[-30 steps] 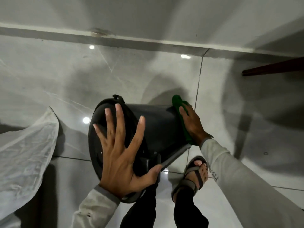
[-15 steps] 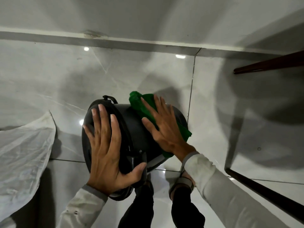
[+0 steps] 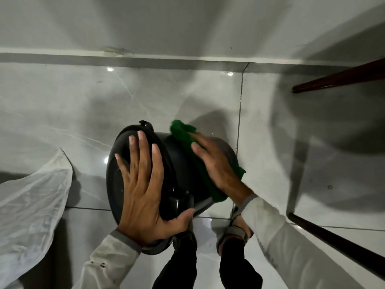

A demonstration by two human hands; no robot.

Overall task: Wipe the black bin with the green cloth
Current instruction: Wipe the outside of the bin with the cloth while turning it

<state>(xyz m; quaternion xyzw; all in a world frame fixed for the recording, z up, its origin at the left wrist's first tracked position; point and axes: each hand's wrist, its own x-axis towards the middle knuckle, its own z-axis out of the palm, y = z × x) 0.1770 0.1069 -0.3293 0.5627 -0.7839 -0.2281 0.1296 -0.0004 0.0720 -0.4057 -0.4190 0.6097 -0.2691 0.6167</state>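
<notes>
The black bin [image 3: 177, 161] lies tipped on its side above the tiled floor, its lid end facing left. My left hand [image 3: 143, 188] is spread flat over the lid, thumb hooked under the lower rim by the pedal housing. My right hand [image 3: 216, 163] presses the green cloth [image 3: 185, 134] flat against the bin's rounded side wall. The cloth sticks out beyond my fingertips at the top and under my wrist at the bottom. Much of the bin's body is hidden under both hands.
A crumpled clear plastic bag [image 3: 31, 205] lies on the floor at the left. Dark wooden furniture legs [image 3: 337, 80] [image 3: 333, 240] cross the right side. My sandalled feet [image 3: 237, 228] stand just below the bin. The wall skirting [image 3: 145, 57] runs across the back.
My right hand slid the green cloth from the bin's far end onto its upper side wall, spreading flat. My left hand closed its fingers and settled on the lid.
</notes>
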